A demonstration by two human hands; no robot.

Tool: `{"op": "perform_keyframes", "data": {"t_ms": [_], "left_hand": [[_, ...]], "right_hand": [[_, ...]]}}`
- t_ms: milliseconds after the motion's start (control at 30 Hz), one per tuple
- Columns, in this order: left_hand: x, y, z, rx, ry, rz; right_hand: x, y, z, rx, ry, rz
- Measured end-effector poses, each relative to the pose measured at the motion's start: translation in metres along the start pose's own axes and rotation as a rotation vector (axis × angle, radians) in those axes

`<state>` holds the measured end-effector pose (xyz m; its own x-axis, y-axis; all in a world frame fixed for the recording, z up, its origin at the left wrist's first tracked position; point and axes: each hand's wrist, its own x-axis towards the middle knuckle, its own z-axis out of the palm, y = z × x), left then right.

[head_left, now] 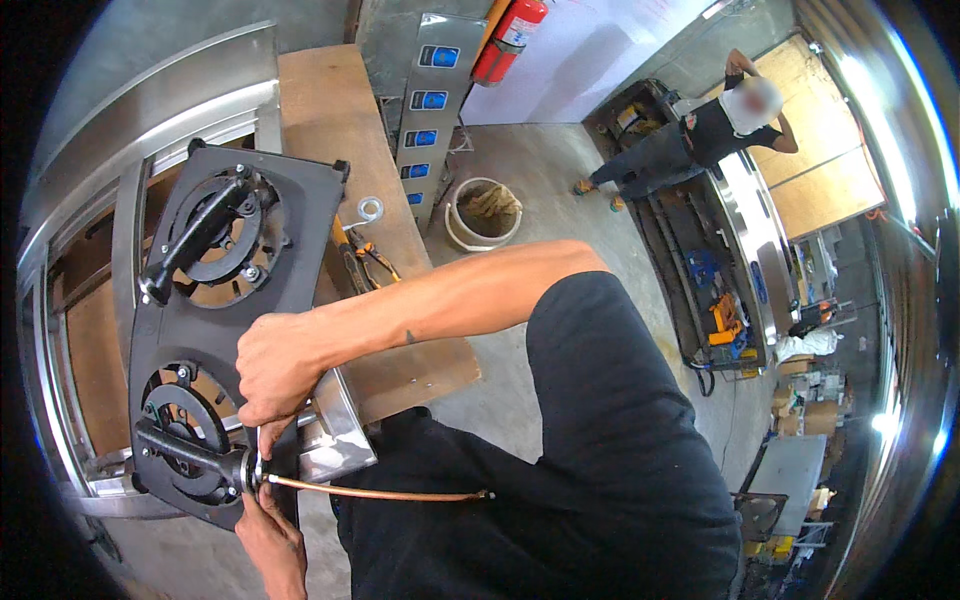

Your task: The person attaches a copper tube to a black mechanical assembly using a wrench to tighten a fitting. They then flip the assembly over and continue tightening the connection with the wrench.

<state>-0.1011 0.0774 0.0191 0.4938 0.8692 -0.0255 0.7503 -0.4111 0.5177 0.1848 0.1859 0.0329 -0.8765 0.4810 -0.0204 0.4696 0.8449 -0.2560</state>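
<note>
A black two-burner gas stove plate (290, 190) rests on a steel frame. On its nearer cast-iron burner (190, 450), a thick tube ends in a round collar with a small metal fitting. My right hand (280, 370) reaches over from above, fingers curled, thumb and finger pinching this fitting. From below, my left hand (270, 540) has its fingertips closed on the same fitting. A thin copper tube (380, 490) runs from the fitting to the right, its far end free in front of my black shirt. My fingers partly hide the joint. The farther burner (215, 230) is untouched.
Orange-handled pliers (360, 262) and a roll of white tape (370, 209) lie on the wooden board (330, 120). A bent steel sheet (340, 430) sticks out near my wrist. Beyond are a bucket (483, 213), a fire extinguisher (510, 40) and a standing person (700, 140).
</note>
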Motion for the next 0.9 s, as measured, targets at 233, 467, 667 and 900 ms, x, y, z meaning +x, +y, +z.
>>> {"op": "perform_keyframes", "data": {"t_ms": [233, 467, 667, 900], "left_hand": [[0.003, 0.0, -0.002, -0.004, -0.024, -0.014], [0.0, -0.002, -0.021, 0.127, -0.328, -0.02], [0.001, 0.023, -0.01, 0.059, -0.009, -0.056], [0.002, 0.037, -0.005, 0.059, 0.018, -0.183]], "right_hand": [[0.001, -0.003, -0.001, 0.013, -0.019, 0.04], [0.002, -0.003, 0.012, 0.06, 0.038, 0.037], [-0.004, -0.007, 0.003, -0.158, 0.075, 0.017], [-0.008, 0.0, 0.012, -0.168, 0.054, 0.064]]}}
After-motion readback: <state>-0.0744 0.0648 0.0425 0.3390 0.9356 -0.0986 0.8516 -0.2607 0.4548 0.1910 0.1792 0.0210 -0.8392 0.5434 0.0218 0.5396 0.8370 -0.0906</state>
